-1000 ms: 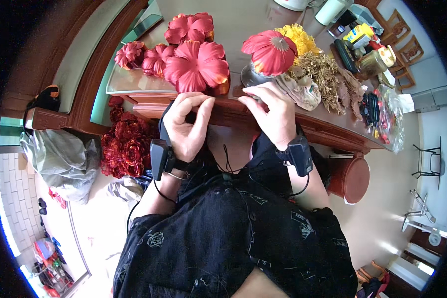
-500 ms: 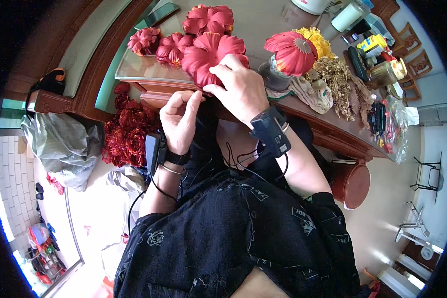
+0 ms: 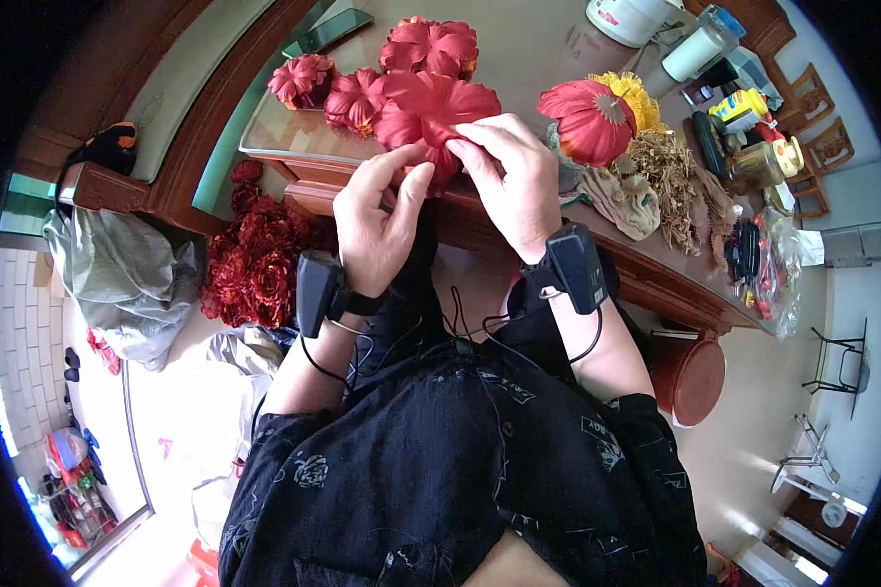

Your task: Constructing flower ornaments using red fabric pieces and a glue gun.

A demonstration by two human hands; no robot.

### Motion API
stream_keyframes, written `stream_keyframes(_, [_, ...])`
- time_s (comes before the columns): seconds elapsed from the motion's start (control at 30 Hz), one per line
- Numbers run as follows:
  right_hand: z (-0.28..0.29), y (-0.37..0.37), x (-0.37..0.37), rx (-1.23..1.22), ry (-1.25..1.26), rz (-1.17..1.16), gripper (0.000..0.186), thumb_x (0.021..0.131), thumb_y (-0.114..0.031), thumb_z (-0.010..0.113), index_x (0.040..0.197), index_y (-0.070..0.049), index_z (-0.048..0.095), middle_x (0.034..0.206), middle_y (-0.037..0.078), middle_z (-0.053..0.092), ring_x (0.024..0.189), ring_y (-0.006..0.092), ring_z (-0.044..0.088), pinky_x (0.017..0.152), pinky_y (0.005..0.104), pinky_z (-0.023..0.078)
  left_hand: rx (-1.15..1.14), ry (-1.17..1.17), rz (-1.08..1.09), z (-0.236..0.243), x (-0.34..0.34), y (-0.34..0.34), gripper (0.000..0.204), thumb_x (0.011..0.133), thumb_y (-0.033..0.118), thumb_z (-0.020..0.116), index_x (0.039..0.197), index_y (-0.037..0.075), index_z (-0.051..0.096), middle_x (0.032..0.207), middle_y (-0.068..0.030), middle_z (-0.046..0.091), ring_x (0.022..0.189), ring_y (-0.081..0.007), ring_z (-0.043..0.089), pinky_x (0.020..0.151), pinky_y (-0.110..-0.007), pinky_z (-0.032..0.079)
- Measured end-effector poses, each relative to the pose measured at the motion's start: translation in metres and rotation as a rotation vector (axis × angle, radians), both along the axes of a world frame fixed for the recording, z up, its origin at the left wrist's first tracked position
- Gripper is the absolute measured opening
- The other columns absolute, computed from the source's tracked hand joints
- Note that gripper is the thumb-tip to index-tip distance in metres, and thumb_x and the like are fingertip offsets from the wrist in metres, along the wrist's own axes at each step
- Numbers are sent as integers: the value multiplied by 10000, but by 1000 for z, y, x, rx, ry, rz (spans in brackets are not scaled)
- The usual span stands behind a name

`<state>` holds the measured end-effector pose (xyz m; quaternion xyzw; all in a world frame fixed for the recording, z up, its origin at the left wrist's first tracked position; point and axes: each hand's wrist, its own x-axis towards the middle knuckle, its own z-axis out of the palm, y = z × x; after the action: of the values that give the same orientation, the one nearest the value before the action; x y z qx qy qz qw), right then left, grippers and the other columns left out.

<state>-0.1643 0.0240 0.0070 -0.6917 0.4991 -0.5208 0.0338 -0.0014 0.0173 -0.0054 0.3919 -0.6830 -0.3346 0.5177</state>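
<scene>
My left hand (image 3: 387,210) is at the table's (image 3: 529,59) near edge, curled; its grip I can't tell | my right hand (image 3: 453,139) pinches the big artificial red flower (image 3: 436,101) there, presumably steadying it | other artificial red flowers (image 3: 354,101) sit farther onto the table, probably for reach

Large red flower (image 3: 426,103), apparently artificial: broad, matte, creased petals, spread outward. Sits at the near edge of the table (image 3: 524,64), just right of a smaller red bloom (image 3: 353,101). One near petal looks pinched narrow. From here, underside and part of near side hidden.
</scene>
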Motion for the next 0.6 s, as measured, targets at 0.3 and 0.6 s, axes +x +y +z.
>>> stream_keyframes(0.3, [1,34,-4,-150,258,84,254,758,-138,725,979,-39,648,941,87,588,780,255,626,664,346,521,563,494,-236,14,-5,-9,156,865,116,664,969,0,659,873,-22,659,734,-80,600,615,-216,464])
stream_keyframes(0.6, [26,67,-21,289,-446,26,475,824,-313,716,1091,49,563,976,144,621,839,207,611,744,338,492,468,602,-358,30,-15,12,199,849,5,649,1047,0,631,994,-43,657,893,-112,609,822,-267,477])
